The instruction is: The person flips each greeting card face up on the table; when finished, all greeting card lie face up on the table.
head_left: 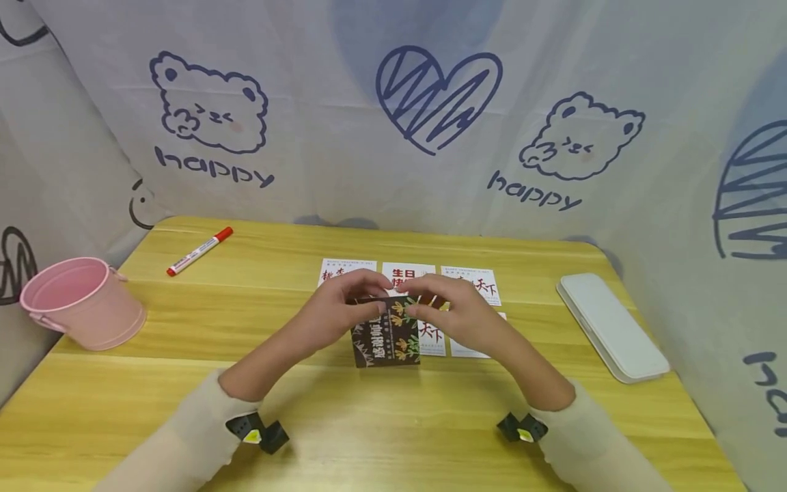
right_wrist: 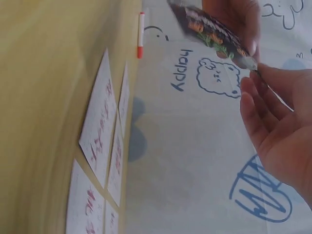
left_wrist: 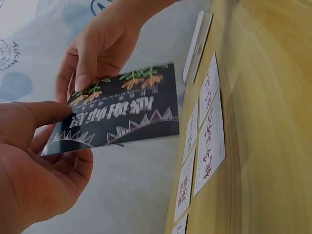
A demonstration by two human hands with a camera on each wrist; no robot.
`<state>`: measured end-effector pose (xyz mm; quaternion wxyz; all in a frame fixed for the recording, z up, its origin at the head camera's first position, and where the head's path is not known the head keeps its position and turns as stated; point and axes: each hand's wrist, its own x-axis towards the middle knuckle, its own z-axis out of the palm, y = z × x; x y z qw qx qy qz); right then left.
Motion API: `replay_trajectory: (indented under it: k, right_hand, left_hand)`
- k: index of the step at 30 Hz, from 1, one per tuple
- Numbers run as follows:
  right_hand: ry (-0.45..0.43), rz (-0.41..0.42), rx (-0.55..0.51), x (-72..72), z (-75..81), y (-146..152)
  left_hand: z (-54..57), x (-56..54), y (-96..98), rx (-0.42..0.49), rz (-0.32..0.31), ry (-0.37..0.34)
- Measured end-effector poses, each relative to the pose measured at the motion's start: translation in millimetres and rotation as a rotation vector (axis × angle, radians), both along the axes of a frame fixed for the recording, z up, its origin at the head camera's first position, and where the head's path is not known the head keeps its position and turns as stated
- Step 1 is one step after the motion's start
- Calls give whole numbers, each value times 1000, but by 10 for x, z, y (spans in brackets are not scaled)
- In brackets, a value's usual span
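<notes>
A dark greeting card [head_left: 389, 338] with white lettering and orange flowers is held upright above the table by its top edge. My left hand [head_left: 335, 307] pinches one top corner between thumb and fingers, as the left wrist view also shows. At the opposite corner my right hand [head_left: 464, 311] pinches the card; its thumb [left_wrist: 87, 73] lies on the printed face. Behind the card, several white cards [head_left: 470, 281] with red lettering lie in two rows on the table, partly hidden by both hands and the dark card.
On the left of the wooden table [head_left: 369, 437] stands a pink bucket [head_left: 92, 307]. A red-capped marker [head_left: 199, 251] lies at the back left. A white case [head_left: 609, 328] rests near the right edge. A patterned cloth [head_left: 332, 137] hangs behind the table.
</notes>
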<state>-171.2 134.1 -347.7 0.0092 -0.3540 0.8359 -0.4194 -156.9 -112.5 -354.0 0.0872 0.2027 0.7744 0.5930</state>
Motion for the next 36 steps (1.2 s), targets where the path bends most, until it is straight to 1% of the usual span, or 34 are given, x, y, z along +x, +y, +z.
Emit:
replay_trajectory:
  k: [2, 4, 5, 7, 9, 11, 13, 15, 17, 19, 22, 24, 27, 30, 32, 36]
  right_hand:
    - [-27, -14, -24, 4, -7, -11]
    - [-79, -66, -72, -1, -13, -4]
    - [-105, -105, -101, -4, -15, 3]
    - [-154, -180, -184, -16, -21, 20]
    - [-189, -227, -296, -35, -27, 33]
    - [-210, -250, -404, -53, -34, 43]
    - [-233, -252, -493, -68, -39, 47]
    - [-259, -248, -547, -78, -42, 48]
    - [-282, -240, -567, -86, -44, 50]
    - [-297, -225, -564, -98, -45, 56]
    - [-293, -218, -510, -114, -47, 72]
    - [-286, -219, -447, -121, -49, 81]
    - [-270, -210, -333, -117, -61, 86]
    - [-267, -197, -249, -110, -78, 76]
    - [-268, -196, -223, -113, -89, 66]
    - [-265, -211, -203, -138, -105, 53]
  left_hand:
    - [-4, -11, -5, 29, 11, -11]
    - [-5, -26, -21, 72, 35, -35]
    - [-3, -33, -33, 96, 54, -49]
    - [1, -45, -57, 145, 95, -68]
    - [5, -60, -76, 206, 129, -72]
    - [7, -74, -86, 250, 154, -57]
    - [6, -88, -88, 290, 164, -43]
    - [2, -103, -91, 316, 168, -32]
    - [0, -116, -97, 323, 169, -24]
    - [-1, -127, -106, 311, 175, -15]
    - [-1, -139, -116, 266, 177, -17]
    - [-4, -142, -115, 213, 171, -27]
    - [-12, -143, -104, 129, 145, -46]
    - [-20, -141, -97, 68, 122, -51]
    - [-21, -136, -106, 49, 112, -47]
    - [-44, -133, -156, 42, 118, -39]
